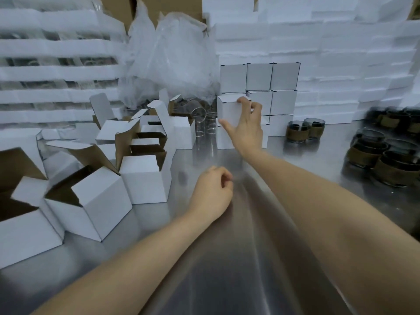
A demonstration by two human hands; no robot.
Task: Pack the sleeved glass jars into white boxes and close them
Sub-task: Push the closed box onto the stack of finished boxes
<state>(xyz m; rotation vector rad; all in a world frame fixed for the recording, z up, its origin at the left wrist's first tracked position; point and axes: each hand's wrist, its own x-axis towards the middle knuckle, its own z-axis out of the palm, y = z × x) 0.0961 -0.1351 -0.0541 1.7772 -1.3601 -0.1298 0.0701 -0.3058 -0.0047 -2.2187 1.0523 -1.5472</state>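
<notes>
1. We had our right hand (246, 123) stretched out to 12 o'clock, gripping a closed box (228, 112). The fingers were curled over its top far edge and the thumb was spread down the front face.
2. That box sat on another white box at the left end of the stack (283, 89), touching its neighbours at 3 o'clock. We judged it packed and about to be let go there, though we could not rule out that it was being lifted off.
3. The box looked near cubic, so it had no long axis to mind. What mattered was keeping its faces square with the stack.
4. Our left hand (211, 192) hung low over the table (227, 269) nearer us. Its fingers were loosely curled, and it held nothing.
5. The next move, as we judged it, turned on where the jars lay. A pair of sleeved jars (304, 131) stood upright at 3 o'clock from the right hand, and a bigger cluster (384, 162) stood at 4 o'clock, well apart from the left hand.
6. The right hand was therefore the nearer one for fetching a jar.
7. The open boxes (145, 176), flaps up, stood at 9 o'clock from the left hand, which was the nearer one for those.
8. Some bare glasses (202, 123) stood just left of the held box, at 9 o'clock from the right hand, and could be knocked on the way back.
</notes>
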